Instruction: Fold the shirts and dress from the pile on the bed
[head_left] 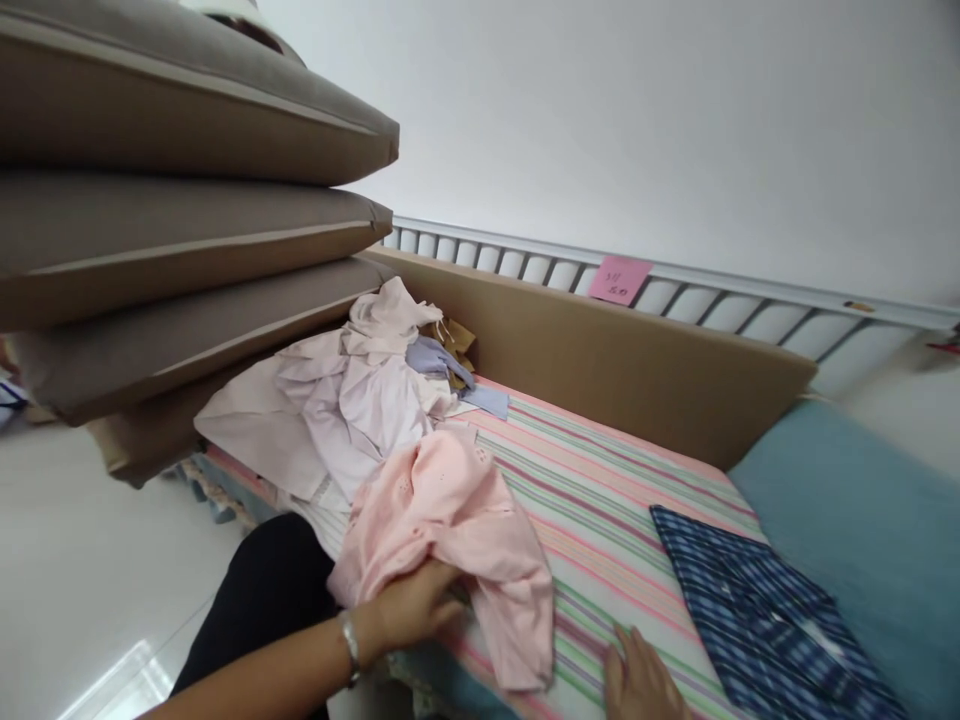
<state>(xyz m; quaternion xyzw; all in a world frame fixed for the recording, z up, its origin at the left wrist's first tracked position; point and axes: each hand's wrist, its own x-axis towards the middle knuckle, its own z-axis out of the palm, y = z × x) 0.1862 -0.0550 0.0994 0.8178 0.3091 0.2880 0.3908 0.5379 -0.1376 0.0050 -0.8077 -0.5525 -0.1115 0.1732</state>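
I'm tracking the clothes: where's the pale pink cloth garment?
In the head view, the pale pink cloth garment is at lower centre on the striped multicoloured sheet, with the person's left hand at its near edge and the right hand to its right.

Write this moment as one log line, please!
left hand: touching pink cloth, grip partly hidden; right hand: open, at striped sheet; plaid cloth: lying right; cushions: stacked left
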